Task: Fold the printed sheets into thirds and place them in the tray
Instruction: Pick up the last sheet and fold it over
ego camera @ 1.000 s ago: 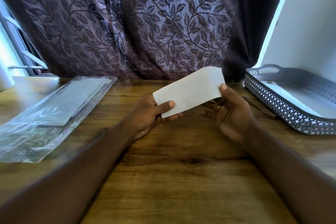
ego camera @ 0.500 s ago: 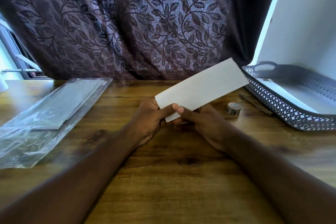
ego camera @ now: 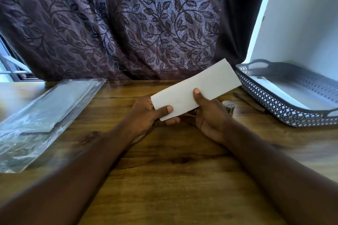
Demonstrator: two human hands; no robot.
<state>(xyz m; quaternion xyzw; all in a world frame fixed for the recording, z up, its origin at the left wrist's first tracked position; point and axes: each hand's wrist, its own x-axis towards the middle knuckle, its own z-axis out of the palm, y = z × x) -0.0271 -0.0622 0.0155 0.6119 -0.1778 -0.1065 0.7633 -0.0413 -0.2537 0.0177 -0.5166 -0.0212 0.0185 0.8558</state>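
Note:
A white folded sheet [ego camera: 210, 83] is held above the middle of the wooden table, slanting up to the right. My left hand [ego camera: 146, 117] pinches its near left corner, thumb on top. My right hand [ego camera: 210, 115] grips its lower edge near the middle, thumb pressed on the face. The sheet's far end reaches almost to the grey perforated tray [ego camera: 270, 100] at the right, which holds white paper [ego camera: 285, 95]. A clear plastic sleeve [ego camera: 45, 113] with more sheets inside lies at the left.
A small roll of tape [ego camera: 229, 106] and a pen [ego camera: 250, 102] lie between my right hand and the tray. A dark leaf-patterned curtain [ego camera: 128, 23] hangs behind the table. A white panel [ego camera: 301, 23] stands behind the tray.
My right hand has slid from beside my left thumb to the middle of the sheet's lower edge. The sheet has tipped a little lower and nearer.

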